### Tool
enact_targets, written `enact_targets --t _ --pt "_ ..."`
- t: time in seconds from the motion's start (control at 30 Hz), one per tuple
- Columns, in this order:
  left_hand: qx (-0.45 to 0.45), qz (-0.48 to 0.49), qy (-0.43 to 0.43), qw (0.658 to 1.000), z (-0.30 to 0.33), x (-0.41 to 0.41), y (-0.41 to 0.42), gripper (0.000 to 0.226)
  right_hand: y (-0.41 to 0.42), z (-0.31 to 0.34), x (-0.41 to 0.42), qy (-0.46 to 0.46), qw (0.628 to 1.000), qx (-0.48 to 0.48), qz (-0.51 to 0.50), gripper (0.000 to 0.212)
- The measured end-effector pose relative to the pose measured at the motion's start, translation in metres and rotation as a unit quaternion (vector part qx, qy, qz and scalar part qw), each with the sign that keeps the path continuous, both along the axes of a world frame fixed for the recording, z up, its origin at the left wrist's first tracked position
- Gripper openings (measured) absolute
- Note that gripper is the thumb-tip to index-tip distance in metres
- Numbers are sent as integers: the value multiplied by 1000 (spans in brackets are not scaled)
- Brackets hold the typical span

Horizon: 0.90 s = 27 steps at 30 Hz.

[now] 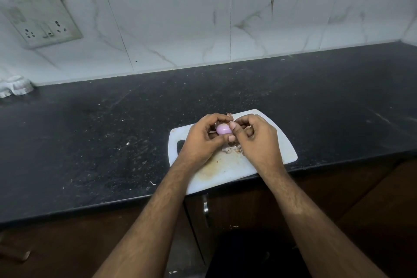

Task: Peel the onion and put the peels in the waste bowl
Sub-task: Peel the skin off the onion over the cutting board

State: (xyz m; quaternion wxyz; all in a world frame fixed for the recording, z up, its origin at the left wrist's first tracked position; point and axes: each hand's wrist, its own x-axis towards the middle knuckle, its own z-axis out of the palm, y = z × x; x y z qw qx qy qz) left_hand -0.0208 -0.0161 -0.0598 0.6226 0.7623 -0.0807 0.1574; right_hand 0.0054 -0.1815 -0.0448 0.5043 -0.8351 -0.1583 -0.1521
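Observation:
A small pink onion (223,129), mostly bare of skin, sits between my two hands above a white cutting board (266,160). My left hand (204,140) cups it from the left with fingers curled around it. My right hand (257,140) meets it from the right, thumb tip pressed on the onion's right side. Dry brownish peels (232,149) lie on the board under the hands, and a scrap of peel (229,115) sticks up behind my left fingers. No waste bowl is in view.
The board lies on a black speckled counter (90,142), overhanging its front edge. A white tiled wall with a socket plate (42,22) rises behind. A white object (15,84) sits at the far left. Brown cabinet doors with a metal handle (205,206) are below.

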Motion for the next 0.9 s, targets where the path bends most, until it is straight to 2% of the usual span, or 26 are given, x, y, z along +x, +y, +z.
enact_targets --t 0.37,0.7,0.9 --pt "-5 -3 -8 1000 1 0 -1 36 1 -5 4 -15 999 -49 -15 17" --pt "-18 23 10 1000 2 0 0 40 0 -6 6 -22 998 -47 -41 14" --pt "-15 50 21 998 3 0 0 41 1 -4 4 -24 998 -13 -62 13"
